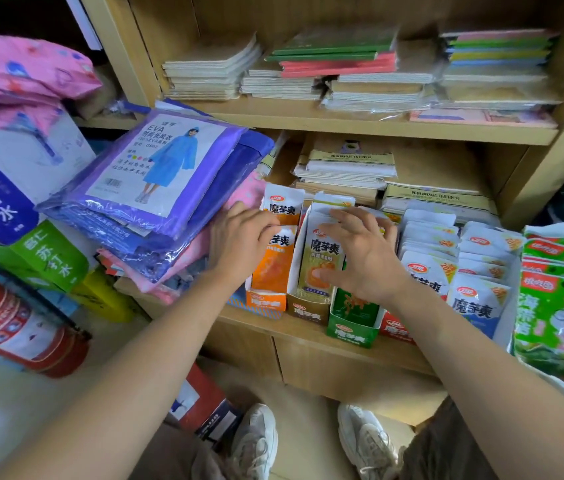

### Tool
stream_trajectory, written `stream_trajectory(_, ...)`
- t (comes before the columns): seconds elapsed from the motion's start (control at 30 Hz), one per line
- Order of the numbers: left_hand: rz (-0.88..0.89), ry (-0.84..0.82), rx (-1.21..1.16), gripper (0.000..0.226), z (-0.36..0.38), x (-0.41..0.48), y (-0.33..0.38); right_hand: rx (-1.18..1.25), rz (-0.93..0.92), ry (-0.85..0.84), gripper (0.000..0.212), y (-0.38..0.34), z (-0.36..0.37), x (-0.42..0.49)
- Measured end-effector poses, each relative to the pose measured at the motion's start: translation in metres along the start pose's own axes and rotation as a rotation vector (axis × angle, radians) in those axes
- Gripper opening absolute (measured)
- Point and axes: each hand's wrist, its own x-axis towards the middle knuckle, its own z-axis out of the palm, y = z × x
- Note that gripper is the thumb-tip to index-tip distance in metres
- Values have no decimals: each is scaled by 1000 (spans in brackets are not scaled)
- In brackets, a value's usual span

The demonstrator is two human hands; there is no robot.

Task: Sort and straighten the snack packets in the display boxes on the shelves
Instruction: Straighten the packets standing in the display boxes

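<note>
1. Snack packets (pixel 471 299) fill the lower shelf (pixel 294 337), most of them standing in a row of display boxes along its front edge.
2. Sorted so far, by the look of it: the orange packets (pixel 272 258) stand in the orange box (pixel 266 301) and the yellow packets (pixel 320 251) in the brown box (pixel 308 311). Each flavour is in its own box, though one rear orange packet stands taller than the one in front.
3. Much appears left to do. The white packets on the right lean in uneven, fanned rows. The green seaweed packets (pixel 557 306) at the far right sag past the shelf edge. The green box (pixel 353 327) sits forward of its neighbours and overhangs the front edge.
4. The left hand (pixel 239 237) is at the orange box, fingers bent onto the orange packets. Whether it pinches one or only steadies them, I cannot tell.
5. The right hand (pixel 363 258) is spread with straight fingers across the tops of the yellow packets and over the green box, pressing rather than grasping.
6. Room is tight. The purple raincoat packs (pixel 156 174) crowd the orange box from the left, right against the left hand. Stacked notebooks (pixel 343 164) sit close behind the boxes. The shelf board above (pixel 343 128) limits lifting, so packets probably come out best forward.
</note>
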Motion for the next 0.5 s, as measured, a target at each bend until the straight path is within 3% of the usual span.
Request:
stream_trajectory(0.2, -12, 17, -10, 31, 3, 6, -5, -124, -287, -35, 68, -31, 28, -14)
stream_trajectory(0.37, 55, -136, 64, 67, -1, 27, -9, -138, -288, -116, 64, -33, 31, -15)
stream_trajectory(0.5, 82, -275, 110, 71, 1, 50, -7, -133, -286, -134, 59, -31, 32, -15)
